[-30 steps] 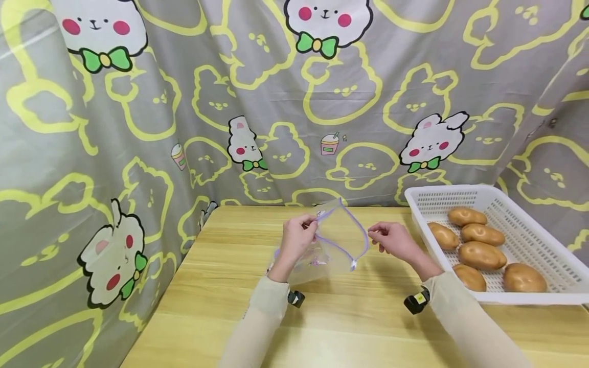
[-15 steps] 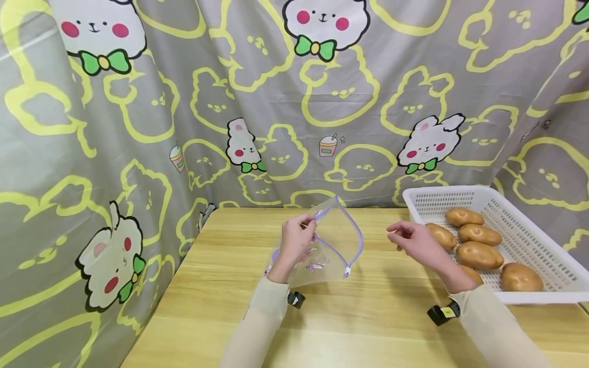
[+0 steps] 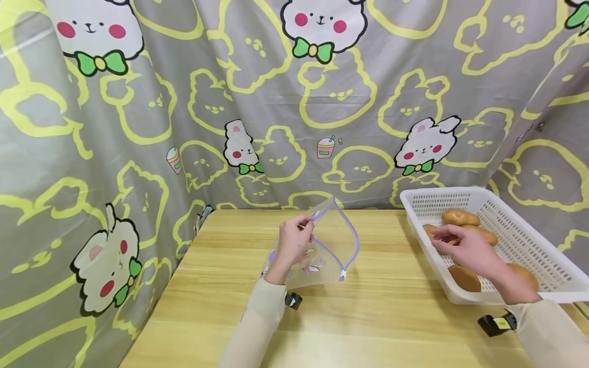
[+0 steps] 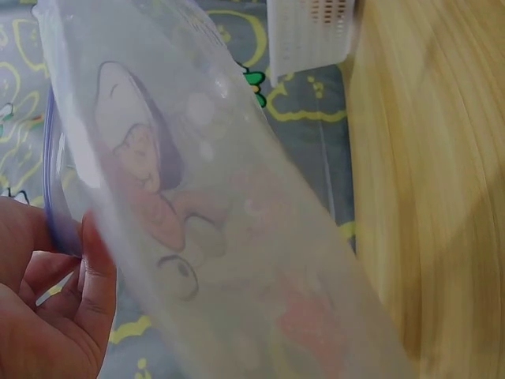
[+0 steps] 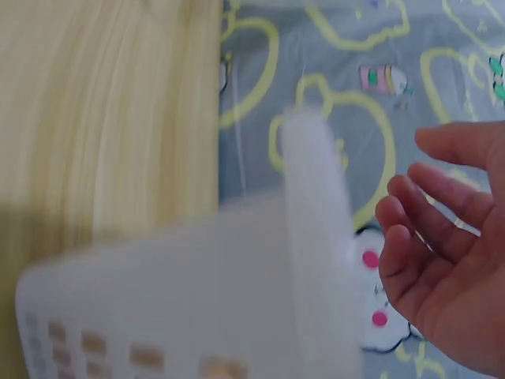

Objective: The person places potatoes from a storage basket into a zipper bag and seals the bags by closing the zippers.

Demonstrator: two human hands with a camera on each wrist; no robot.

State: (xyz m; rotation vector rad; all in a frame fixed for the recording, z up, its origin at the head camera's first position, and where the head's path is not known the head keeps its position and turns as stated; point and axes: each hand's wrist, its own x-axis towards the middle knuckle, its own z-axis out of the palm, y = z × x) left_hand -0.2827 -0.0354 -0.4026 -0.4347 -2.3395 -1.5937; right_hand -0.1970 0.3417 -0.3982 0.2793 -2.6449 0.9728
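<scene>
My left hand pinches the rim of a clear zip bag with a purple seal and printed cartoon figures. The bag's mouth gapes toward the right, with a white slider at its lower corner. In the left wrist view, finger and thumb grip the bag's edge, and the printed side fills the middle. My right hand hovers over a white plastic basket, fingers loosely bent and holding nothing. Several potatoes lie in the basket, some hidden behind this hand. The right wrist view shows its fingers apart from the blurred basket wall.
The white basket has slotted sides and stands at the table's right. The wooden table ends at a grey patterned curtain behind and to the left. Small black cameras sit at both wrists.
My right hand has left the bag's edge and moved right until it is over the basket. The left hand still holds the bag in nearly the same place.
</scene>
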